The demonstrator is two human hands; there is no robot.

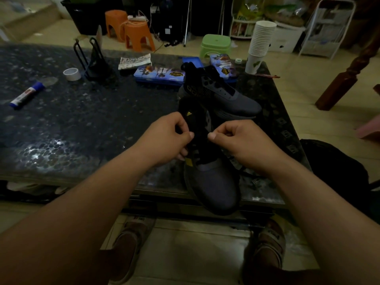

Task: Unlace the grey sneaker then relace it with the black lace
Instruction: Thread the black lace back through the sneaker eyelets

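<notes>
on the dark speckled table (pixel 82 124), near the left edge: blue and white glue stick (pixel 27 95) lying flat. a bit further right, towards the far edge, a white tape roll (pixel 72 74) just beside a black wire stand (pixel 92 58). then a blue pencil case (pixel 158 75) about mid-table along the far side.

left hand (pixel 166 138) over the near right part of the table, fingers curled in, thumb and forefinger pinching the black lace (pixel 200 150) at the left side of the tongue. pretty dark there, hard to pick the lace out against the black tongue.

grey sneaker (pixel 213 182) right between and under both hands, heel away, toe pointing back at the wearer of the camera and sticking out over the near edge. upper lacing zone level with the two pinches, toe box well below them.

right hand (pixel 236 140) mirrored on the other side of the tongue, also curled, thumb tip against forefinger, nipping the lace there. thumbs close but apart.

behind, towards the far right corner, second sneaker (pixel 222 93), toe to the right. stack of paper cups (pixel 260 44) at that far right corner.
</notes>
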